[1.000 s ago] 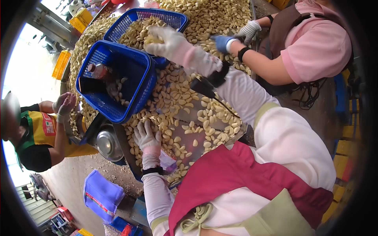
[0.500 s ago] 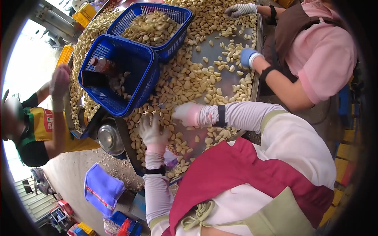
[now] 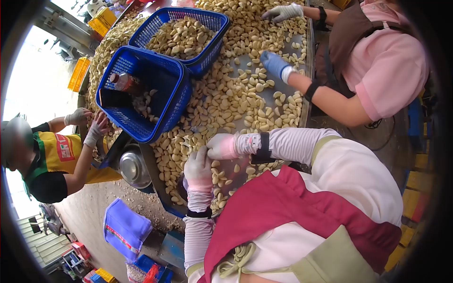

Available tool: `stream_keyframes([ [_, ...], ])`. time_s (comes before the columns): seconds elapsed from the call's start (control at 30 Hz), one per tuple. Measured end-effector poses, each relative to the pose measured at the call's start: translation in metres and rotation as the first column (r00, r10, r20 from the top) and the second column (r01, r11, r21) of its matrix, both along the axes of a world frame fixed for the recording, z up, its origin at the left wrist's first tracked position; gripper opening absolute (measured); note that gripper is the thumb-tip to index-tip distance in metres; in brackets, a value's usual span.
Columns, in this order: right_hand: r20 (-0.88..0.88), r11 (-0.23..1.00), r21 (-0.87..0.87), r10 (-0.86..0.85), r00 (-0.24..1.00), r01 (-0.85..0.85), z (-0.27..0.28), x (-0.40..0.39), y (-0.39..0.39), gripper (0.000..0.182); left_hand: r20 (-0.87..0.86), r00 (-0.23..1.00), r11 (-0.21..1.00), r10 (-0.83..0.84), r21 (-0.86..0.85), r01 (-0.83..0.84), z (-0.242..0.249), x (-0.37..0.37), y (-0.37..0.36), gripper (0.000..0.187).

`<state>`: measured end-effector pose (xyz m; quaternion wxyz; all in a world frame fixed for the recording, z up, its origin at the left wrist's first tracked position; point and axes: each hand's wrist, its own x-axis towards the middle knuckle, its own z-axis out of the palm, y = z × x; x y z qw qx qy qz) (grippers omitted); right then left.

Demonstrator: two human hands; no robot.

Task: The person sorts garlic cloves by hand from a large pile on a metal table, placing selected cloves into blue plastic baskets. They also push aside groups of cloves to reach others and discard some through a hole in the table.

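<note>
Pale cream cloves that look like peeled garlic (image 3: 226, 106) lie spread over a metal table (image 3: 241, 166). My left hand (image 3: 197, 166), in a white glove, is over the near part of the cloves with its fingers drawn together. Its fingertips come close to those of my right hand (image 3: 221, 146), also gloved, whose fingers are curled inward. Whatever is between the fingers of either hand is hidden. Just beyond my hands stands a blue basket (image 3: 166, 113) holding a bottle (image 3: 123, 82), a dark flat object and a few cloves.
A second blue basket (image 3: 207, 57), full of cloves, adjoins the first. At right, a co-worker's blue-gloved hand (image 3: 273, 65) and white-gloved hand (image 3: 284, 12) are over the cloves. Another person (image 3: 56, 151) works at left. A metal bowl (image 3: 134, 166) sits beside the table edge.
My left hand has gone from spread fingers to drawn-together ones and shifted right, up to my right hand. The co-worker's blue glove moved left; the person at left lowered a raised hand.
</note>
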<state>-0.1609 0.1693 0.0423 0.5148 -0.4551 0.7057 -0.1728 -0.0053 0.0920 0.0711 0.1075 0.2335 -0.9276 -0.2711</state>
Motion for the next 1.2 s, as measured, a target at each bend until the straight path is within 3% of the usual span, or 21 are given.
stream_keyframes([
  [0.07, 0.088, 0.993, -0.042, -0.108, 0.990, 0.112, -0.013, 0.004, -0.002, 0.035, -0.190, 0.981, 0.991, 0.050, 0.132, -0.025, -0.010, 0.003, -0.002, 0.024],
  [0.1, 0.088, 0.993, -0.044, -0.105, 0.991, 0.109, -0.006, 0.004, -0.001, 0.035, -0.190, 0.980, 0.991, 0.052, 0.130, -0.028, -0.019, 0.006, -0.003, 0.024],
  [0.17, 0.265, 0.960, 0.026, -0.275, 0.924, 0.278, 0.016, 0.003, 0.003, 0.035, -0.273, 0.927, 0.861, 0.256, 0.501, -0.091, -0.035, 0.010, -0.002, 0.024],
  [0.2, 0.263, 0.961, 0.026, -0.273, 0.925, 0.276, 0.015, 0.005, 0.002, 0.035, -0.274, 0.926, 0.861, 0.258, 0.500, -0.092, -0.031, 0.008, -0.001, 0.024],
  [0.27, 0.341, 0.898, 0.034, -0.423, 0.839, 0.439, 0.008, 0.011, -0.002, 0.033, -0.104, 0.891, 0.550, 0.441, 0.816, -0.177, -0.020, 0.005, -0.001, 0.024],
  [0.3, 0.342, 0.898, 0.030, -0.422, 0.840, 0.439, 0.007, 0.013, -0.005, 0.033, -0.107, 0.891, 0.554, 0.440, 0.814, -0.176, -0.016, 0.004, -0.001, 0.024],
  [0.37, 0.390, 0.867, 0.135, -0.491, 0.779, 0.479, 0.005, 0.015, -0.013, 0.032, -0.033, 0.842, 0.365, 0.539, 0.910, -0.198, -0.009, 0.003, -0.003, 0.021],
  [0.5, 0.392, 0.843, 0.176, -0.534, 0.749, 0.508, 0.008, 0.021, -0.023, 0.031, -0.028, 0.844, 0.381, 0.536, 0.900, -0.212, -0.021, 0.011, -0.014, 0.022],
  [0.6, 0.386, 0.854, 0.188, -0.518, 0.763, 0.485, 0.003, 0.022, -0.028, 0.031, -0.020, 0.828, 0.325, 0.560, 0.925, -0.198, -0.028, 0.015, -0.017, 0.022],
  [0.67, 0.338, 0.918, 0.112, -0.395, 0.854, 0.380, -0.018, 0.021, -0.033, 0.030, -0.023, 0.825, 0.293, 0.565, 0.940, -0.174, -0.030, 0.015, -0.017, 0.025],
  [0.8, 0.365, 0.915, 0.189, -0.403, 0.839, 0.357, -0.009, 0.019, -0.035, 0.032, -0.023, 0.769, 0.180, 0.639, 0.976, -0.121, -0.024, 0.008, -0.009, 0.027],
  [0.87, 0.460, 0.862, -0.046, -0.431, 0.776, 0.506, 0.016, 0.030, -0.030, 0.037, -0.028, 0.613, 0.054, 0.790, 0.998, -0.024, -0.014, -0.001, -0.005, 0.027],
  [0.9, 0.398, 0.909, -0.102, -0.334, 0.854, 0.404, 0.014, 0.033, -0.034, 0.045, -0.033, 0.606, 0.062, 0.795, 0.998, -0.028, -0.021, 0.003, -0.009, 0.027],
  [0.93, 0.423, 0.893, -0.121, -0.348, 0.837, 0.433, 0.008, 0.040, -0.041, 0.046, -0.348, 0.699, 0.616, 0.625, 0.769, -0.168, -0.033, 0.010, -0.015, 0.027],
  [0.97, 0.447, 0.876, -0.139, -0.361, 0.819, 0.462, 0.003, 0.048, -0.050, 0.047, -0.490, 0.817, 0.947, 0.304, 0.250, -0.203, -0.043, 0.018, -0.023, 0.027],
  [1.0, 0.453, 0.876, -0.150, -0.351, 0.820, 0.458, 0.000, 0.054, -0.061, 0.047, -0.127, 0.670, 0.369, 0.732, 0.900, -0.232, -0.016, 0.021, -0.028, 0.027],
  [1.03, 0.436, 0.846, -0.283, -0.306, 0.846, 0.452, 0.000, 0.060, -0.074, 0.045, -0.182, 0.687, 0.553, 0.703, 0.748, -0.367, -0.004, 0.027, -0.039, 0.023],
  [1.07, 0.416, 0.799, -0.410, -0.265, 0.870, 0.439, 0.000, 0.065, -0.088, 0.044, -0.214, 0.607, 0.520, 0.765, 0.762, -0.386, -0.002, 0.032, -0.054, 0.022],
  [1.1, 0.422, 0.796, -0.419, -0.256, 0.870, 0.437, 0.010, 0.067, -0.101, 0.044, -0.243, 0.522, 0.486, 0.818, 0.777, -0.400, -0.003, 0.039, -0.071, 0.020],
  [1.13, 0.409, 0.817, -0.424, -0.211, 0.887, 0.390, 0.024, 0.069, -0.112, 0.042, -0.335, 0.528, 0.587, 0.780, 0.683, -0.435, -0.007, 0.050, -0.090, 0.020],
  [1.2, 0.467, 0.823, -0.399, -0.197, 0.862, 0.404, 0.024, 0.083, -0.148, 0.039, -0.346, 0.509, 0.586, 0.789, 0.673, -0.451, -0.009, 0.065, -0.121, 0.021],
])
